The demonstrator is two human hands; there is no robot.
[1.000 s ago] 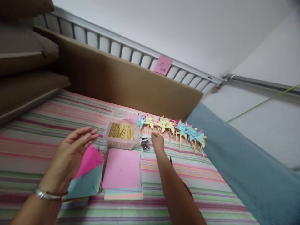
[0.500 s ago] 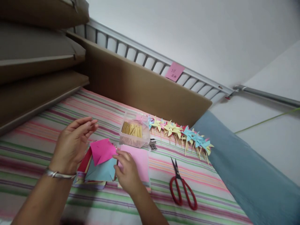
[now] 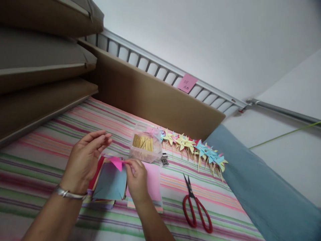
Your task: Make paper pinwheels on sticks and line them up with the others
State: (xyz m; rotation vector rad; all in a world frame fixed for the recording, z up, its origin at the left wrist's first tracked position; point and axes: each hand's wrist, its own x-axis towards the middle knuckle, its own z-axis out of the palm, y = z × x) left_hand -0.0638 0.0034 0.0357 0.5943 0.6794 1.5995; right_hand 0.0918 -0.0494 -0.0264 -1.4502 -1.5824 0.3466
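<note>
My right hand (image 3: 136, 179) pinches a bright pink paper piece (image 3: 117, 163) by its right edge; it is tilted and looks folded to a narrow shape. Below it lies a stack of coloured paper with a blue sheet (image 3: 110, 184) on top. To the left of the stack my left hand (image 3: 86, 159), wearing a bracelet, is raised with its fingertips close together; whatever they hold, if anything, is too small to make out. Light pink paper sheets (image 3: 153, 182) lie beneath and right of my right hand. Red-handled scissors (image 3: 192, 194) rest farther right, blades partly apart.
A clear plastic box (image 3: 134, 154) holds thin wooden sticks (image 3: 142, 143). Beside it sits a small box of metal bits (image 3: 164, 162). Several paper pinwheels on sticks (image 3: 200, 149) line the back by a brown board (image 3: 155, 97). Stacked brown cushions (image 3: 47, 63) rise at the left.
The pink paper has turned from nearly flat toward me to tilted, in my right hand. The view has shifted slightly; my left hand keeps its raised pose.
</note>
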